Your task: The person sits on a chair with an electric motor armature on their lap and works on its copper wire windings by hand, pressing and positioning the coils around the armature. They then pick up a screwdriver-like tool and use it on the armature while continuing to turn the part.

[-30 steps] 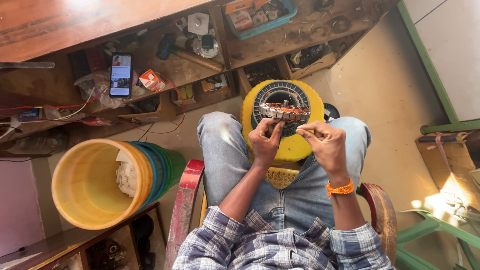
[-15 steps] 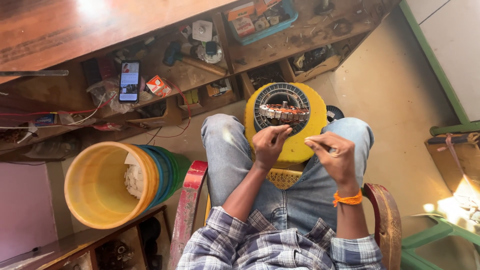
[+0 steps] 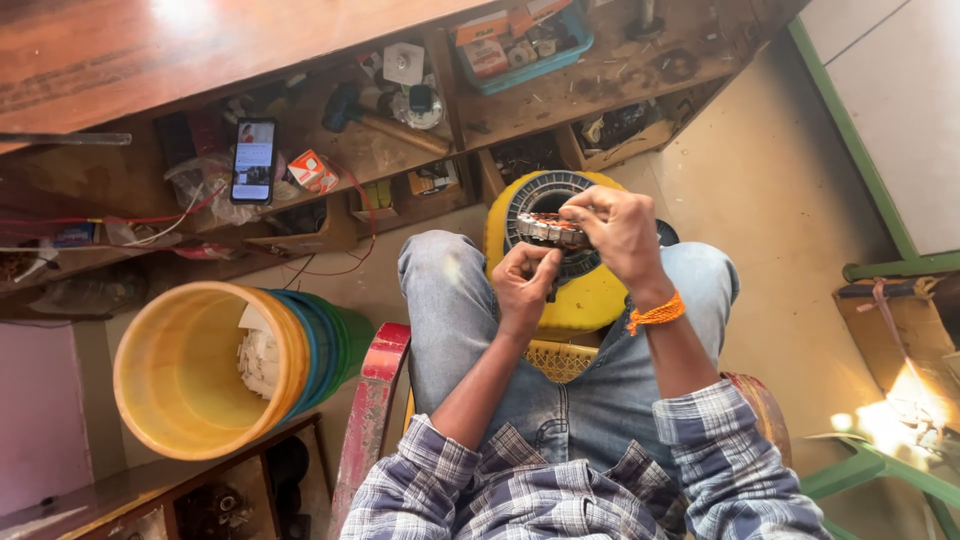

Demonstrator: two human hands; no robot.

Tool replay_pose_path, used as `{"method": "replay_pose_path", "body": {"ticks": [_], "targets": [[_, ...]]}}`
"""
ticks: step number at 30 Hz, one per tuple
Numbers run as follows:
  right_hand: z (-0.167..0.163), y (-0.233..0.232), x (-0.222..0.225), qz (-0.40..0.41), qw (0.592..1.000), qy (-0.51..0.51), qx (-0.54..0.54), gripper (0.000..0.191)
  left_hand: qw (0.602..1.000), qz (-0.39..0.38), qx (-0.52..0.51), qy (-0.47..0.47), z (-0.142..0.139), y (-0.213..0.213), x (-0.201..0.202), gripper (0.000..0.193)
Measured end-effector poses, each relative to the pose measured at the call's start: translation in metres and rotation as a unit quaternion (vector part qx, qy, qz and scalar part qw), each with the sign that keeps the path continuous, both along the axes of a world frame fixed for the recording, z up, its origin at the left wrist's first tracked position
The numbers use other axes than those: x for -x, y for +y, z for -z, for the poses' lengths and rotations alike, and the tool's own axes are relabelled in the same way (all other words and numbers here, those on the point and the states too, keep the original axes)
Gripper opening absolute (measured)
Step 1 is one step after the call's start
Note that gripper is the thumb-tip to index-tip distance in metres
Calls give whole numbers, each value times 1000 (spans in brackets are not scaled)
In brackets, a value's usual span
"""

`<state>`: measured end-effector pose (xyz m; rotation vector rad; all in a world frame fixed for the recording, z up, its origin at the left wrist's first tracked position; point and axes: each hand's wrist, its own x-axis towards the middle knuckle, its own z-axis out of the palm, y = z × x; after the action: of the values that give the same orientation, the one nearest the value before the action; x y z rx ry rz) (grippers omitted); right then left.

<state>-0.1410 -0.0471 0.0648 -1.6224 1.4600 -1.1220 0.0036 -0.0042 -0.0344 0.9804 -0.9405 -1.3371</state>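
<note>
Winding work under way at the yellow motor housing (image 3: 590,295)

Your right hand (image 3: 620,232) is closed over the stator core (image 3: 550,229), holding it just above the housing between your knees; your left hand (image 3: 527,283), just below the core, has its fingers curled tight, pinching something too small to identify. The core looks only partly wound, so I judge much is left. The yellow bucket (image 3: 190,370) sits well left of the housing.
</note>
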Motion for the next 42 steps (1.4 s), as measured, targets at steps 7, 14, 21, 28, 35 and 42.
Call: {"method": "replay_pose_path", "body": {"ticks": [7,14,21,28,35,42], "targets": [[17,3,25,99,990,5,-96,8,999,-12,31,-43,4,-6,7,8],[10,42,28,132,987,-56,-75,13,996,-28,42,-73,9,-5,8,7],[24,69,2,123,991,-23,-40,8,985,-37,77,-151,-2,1,9,6],[46,76,-9,114,993,2,17,7,869,-53,336,-358,-25,2,-3,25],[39,99,19,83,995,5,56,8,881,-44,341,-327,-18,1,1,11],[4,96,43,120,992,-15,-39,9,968,-52,183,-162,-4,6,7,8]]}}
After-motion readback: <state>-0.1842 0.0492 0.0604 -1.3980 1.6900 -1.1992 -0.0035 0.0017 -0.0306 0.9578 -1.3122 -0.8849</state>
